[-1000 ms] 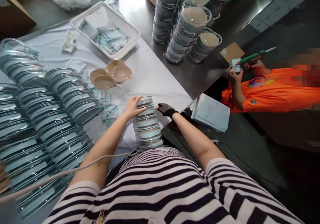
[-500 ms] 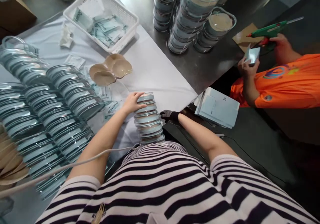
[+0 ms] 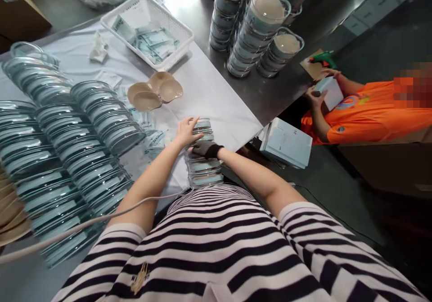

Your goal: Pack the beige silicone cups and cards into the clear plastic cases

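A stack of round clear containers (image 3: 204, 169) stands at the near table edge on a white cloth (image 3: 209, 99). My bare left hand (image 3: 186, 131) presses against the stack's top left side. My right hand (image 3: 204, 149), in a dark glove, wraps across the front of the stack's upper part. Beige rounded pads (image 3: 155, 95) lie on the cloth just beyond.
Rows of empty clear lids (image 3: 67, 144) lean at the left. A white basket (image 3: 148, 27) with paper packets sits at the back. Tall filled stacks (image 3: 256, 36) stand on the steel table. A person in orange (image 3: 367, 113) holds a box beside a green glue gun (image 3: 320, 58). Pale boxes (image 3: 286, 142) lie at right.
My gloved right hand has moved from the stack's right side onto its front. The person in orange lowered the glue gun and now holds a box.
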`<action>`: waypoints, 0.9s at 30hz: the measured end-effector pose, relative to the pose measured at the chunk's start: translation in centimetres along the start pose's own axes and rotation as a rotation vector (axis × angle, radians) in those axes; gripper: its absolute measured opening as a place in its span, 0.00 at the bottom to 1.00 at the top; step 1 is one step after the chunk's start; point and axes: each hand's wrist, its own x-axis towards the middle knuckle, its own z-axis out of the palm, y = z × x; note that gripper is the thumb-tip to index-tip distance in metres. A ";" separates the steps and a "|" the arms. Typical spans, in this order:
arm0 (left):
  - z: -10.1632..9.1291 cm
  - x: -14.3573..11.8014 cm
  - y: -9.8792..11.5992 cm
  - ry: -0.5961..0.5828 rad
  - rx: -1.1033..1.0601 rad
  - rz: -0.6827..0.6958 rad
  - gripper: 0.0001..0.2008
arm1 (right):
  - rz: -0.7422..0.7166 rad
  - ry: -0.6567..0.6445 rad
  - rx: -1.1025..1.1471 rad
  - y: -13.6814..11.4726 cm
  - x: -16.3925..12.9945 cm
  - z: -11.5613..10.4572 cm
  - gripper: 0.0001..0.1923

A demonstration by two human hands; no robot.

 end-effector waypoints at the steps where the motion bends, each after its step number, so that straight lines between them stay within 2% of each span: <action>1: 0.2 -0.3 0.1 0.023 -0.003 -0.001 0.45 | 0.056 -0.003 0.059 1.6 -0.9 -0.2 0.14; 4: 0.7 -0.7 0.1 0.030 -0.009 -0.014 0.49 | 0.237 -0.078 0.241 6.3 -3.5 0.6 0.11; 7: 0.4 -0.1 0.0 -0.003 0.007 0.000 0.49 | 0.245 -0.237 0.337 8.9 -4.4 3.2 0.08; 10: -0.2 0.8 -0.2 -0.046 0.019 0.000 0.46 | 0.234 -0.359 0.425 9.2 -3.4 5.4 0.06; 12: -0.6 1.2 -0.2 -0.078 0.029 0.001 0.44 | 0.248 -0.413 0.465 9.3 -2.8 5.9 0.07; 16: -1.2 1.6 0.0 -0.123 0.064 0.005 0.43 | 0.247 -0.441 0.521 10.3 -3.8 5.1 0.10; 18: -1.3 1.6 0.1 -0.127 0.075 -0.012 0.43 | 0.202 -0.423 0.537 10.3 -5.0 4.3 0.11; 21: -1.2 1.7 0.2 -0.116 0.084 -0.037 0.43 | 0.114 -0.370 0.399 7.4 -5.6 3.6 0.13; 25: -0.9 2.2 0.3 -0.088 0.079 -0.055 0.44 | 0.088 -0.111 0.104 -1.8 -2.9 4.5 0.10; 27: -0.8 2.4 0.3 -0.081 0.067 -0.055 0.44 | 0.075 -0.080 0.076 -6.3 -0.8 5.1 0.11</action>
